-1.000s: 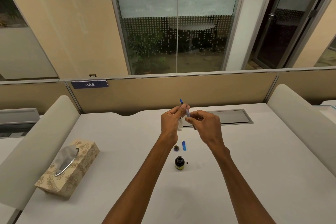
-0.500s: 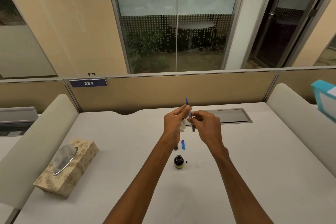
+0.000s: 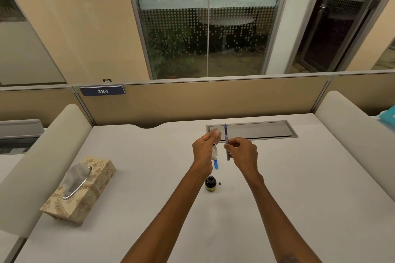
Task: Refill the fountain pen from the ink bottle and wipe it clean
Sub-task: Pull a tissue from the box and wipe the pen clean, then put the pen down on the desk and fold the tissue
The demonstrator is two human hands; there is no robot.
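My right hand (image 3: 242, 152) pinches a slim fountain pen (image 3: 226, 142) and holds it nearly upright, blue tip up, above the white desk. My left hand (image 3: 205, 149) is just left of the pen, apart from it, and pinches a small white tissue (image 3: 214, 151) that hangs from its fingers. The open ink bottle (image 3: 210, 183), dark with a yellow label, stands on the desk below my hands. A blue pen cap (image 3: 215, 164) lies just beyond the bottle. A small black speck (image 3: 220, 183) sits right of the bottle.
A patterned tissue box (image 3: 85, 190) stands at the desk's left. A grey cable hatch (image 3: 256, 130) is set into the desk behind my hands. Padded dividers flank the desk, and a beige partition closes its far edge.
My left hand has come off the pen and now sits apart from it with the tissue. The pen has swung from a tilt to nearly upright in my right hand.
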